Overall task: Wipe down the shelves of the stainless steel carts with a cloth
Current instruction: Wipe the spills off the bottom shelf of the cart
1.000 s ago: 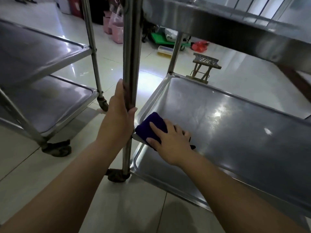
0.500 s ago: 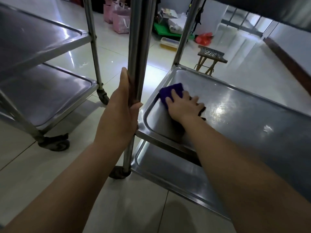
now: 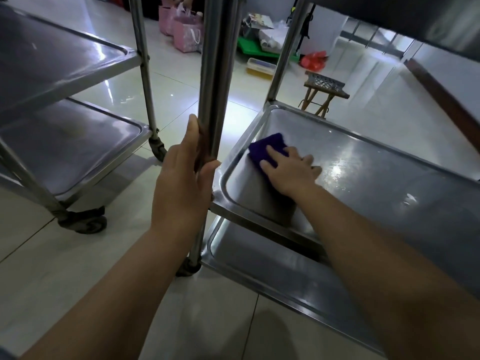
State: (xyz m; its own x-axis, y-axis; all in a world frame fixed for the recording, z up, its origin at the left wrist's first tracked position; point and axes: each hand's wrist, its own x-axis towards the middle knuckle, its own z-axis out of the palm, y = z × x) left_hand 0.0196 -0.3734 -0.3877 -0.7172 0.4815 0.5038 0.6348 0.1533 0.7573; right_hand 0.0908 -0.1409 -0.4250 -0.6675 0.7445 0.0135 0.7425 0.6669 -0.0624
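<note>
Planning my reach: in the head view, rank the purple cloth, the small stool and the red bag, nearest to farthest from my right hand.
1. Purple cloth, under the right hand on the shelf.
2. Stool, on the floor beyond the shelf.
3. Red bag, farther back, beyond the stool.

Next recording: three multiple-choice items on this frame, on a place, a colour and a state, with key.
1. Where is the cloth?
A) the right-hand cart's middle shelf
B) the floor
C) the left-hand cart's top shelf

2. What colour is the cloth?
A) white
B) purple
C) green

3. What is the left hand doing?
A) hanging free
B) holding a bottle
C) gripping the upright post

Key: 1 A, the right hand presses it onto that shelf; 2 B, purple shows beyond the hand; 3 C, it wraps the post.
</note>
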